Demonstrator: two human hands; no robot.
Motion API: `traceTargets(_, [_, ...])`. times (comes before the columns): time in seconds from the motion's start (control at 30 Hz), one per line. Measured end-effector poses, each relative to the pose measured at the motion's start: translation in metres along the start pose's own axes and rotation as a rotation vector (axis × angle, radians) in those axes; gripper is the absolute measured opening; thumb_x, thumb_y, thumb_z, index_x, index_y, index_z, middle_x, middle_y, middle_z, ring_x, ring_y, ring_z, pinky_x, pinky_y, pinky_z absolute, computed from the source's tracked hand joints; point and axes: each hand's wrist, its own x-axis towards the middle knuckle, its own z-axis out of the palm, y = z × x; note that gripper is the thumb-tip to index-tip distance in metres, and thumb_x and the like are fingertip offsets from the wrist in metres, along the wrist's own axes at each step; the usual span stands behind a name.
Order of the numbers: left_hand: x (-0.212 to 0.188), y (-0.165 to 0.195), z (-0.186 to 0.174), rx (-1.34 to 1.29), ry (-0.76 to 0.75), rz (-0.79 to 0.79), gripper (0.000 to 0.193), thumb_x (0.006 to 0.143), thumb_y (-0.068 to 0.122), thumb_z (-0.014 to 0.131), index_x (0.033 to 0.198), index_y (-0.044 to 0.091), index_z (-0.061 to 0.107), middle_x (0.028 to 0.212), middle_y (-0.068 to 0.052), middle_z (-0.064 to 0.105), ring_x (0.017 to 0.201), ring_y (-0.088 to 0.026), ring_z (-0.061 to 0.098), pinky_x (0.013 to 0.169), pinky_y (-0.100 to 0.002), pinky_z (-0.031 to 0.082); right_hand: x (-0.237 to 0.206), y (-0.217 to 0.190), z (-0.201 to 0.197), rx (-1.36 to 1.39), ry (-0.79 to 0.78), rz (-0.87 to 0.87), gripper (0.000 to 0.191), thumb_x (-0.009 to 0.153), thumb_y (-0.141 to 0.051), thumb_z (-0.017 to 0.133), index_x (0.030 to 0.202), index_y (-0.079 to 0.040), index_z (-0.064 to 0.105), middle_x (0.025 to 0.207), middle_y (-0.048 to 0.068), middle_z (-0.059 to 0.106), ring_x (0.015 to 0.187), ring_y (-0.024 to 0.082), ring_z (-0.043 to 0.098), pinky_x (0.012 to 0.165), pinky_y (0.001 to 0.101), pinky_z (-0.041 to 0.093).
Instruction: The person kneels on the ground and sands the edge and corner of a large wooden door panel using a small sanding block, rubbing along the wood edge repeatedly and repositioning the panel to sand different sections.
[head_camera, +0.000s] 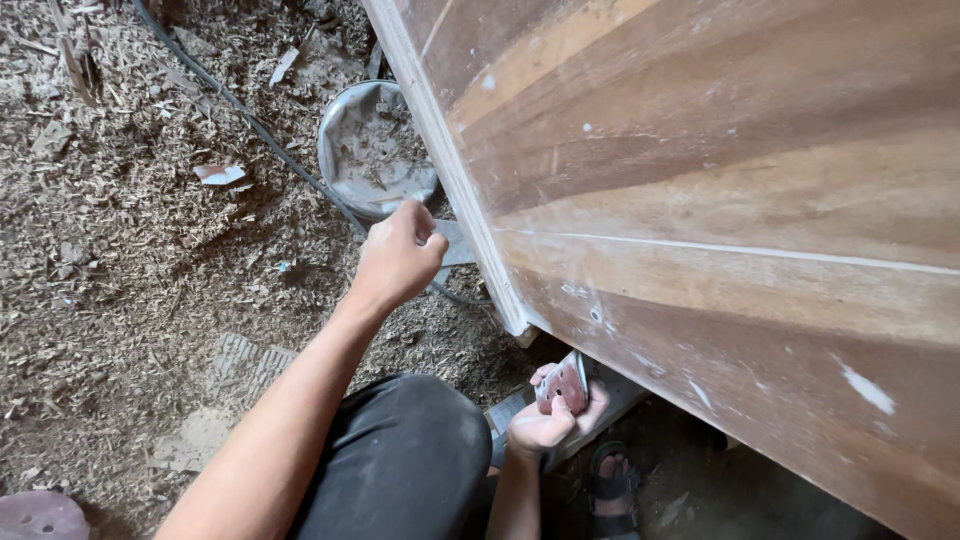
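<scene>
A large wooden panel (720, 200) with brown and pale streaks leans across the right side, its pale edge running down the middle. My left hand (398, 258) is closed at that edge, around what looks like a flat grey scraper blade (456, 243) that sticks out toward the panel. Lower down, under the panel's bottom edge, my right hand (548, 420) holds a small folded piece of reddish sandpaper (564, 384) between thumb and fingers. My knee in black trousers (400, 460) is between the two arms.
A dusty round metal bowl (368, 145) sits on the floor just behind my left hand. A dark cable (250, 120) runs diagonally past it. Wood shavings (120, 260) cover the ground. A sandalled foot (610, 488) rests below the panel. A reddish sanding disc (38, 516) lies at the bottom left.
</scene>
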Motion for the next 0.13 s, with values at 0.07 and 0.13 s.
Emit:
traceTargets(0.07, [0.000, -0.001, 0.000, 0.033, -0.097, -0.031, 0.026, 0.083, 0.022, 0.066, 0.096, 0.000, 0.066, 0.093, -0.021, 0.074, 0.092, -0.035, 0.073, 0.087, -0.044, 0.055, -0.009, 0.005, -0.003, -0.067, -0.035, -0.040, 0.037, 0.076, -0.019, 0.051, 0.108, 0.001, 0.051, 0.089, 0.020, 0.057, 0.069, 0.027, 0.055, 0.066, 0.0385, 0.048])
traceTargets(0.13, [0.000, -0.002, 0.000, 0.086, -0.210, -0.053, 0.027, 0.080, 0.024, 0.068, 0.094, 0.000, 0.069, 0.095, -0.022, 0.075, 0.093, -0.036, 0.073, 0.089, -0.044, 0.055, -0.020, 0.010, -0.003, -0.143, -0.005, 0.022, 0.031, 0.084, -0.017, 0.059, 0.108, 0.001, 0.052, 0.093, 0.021, 0.056, 0.077, 0.027, 0.056, 0.074, 0.0391, 0.050])
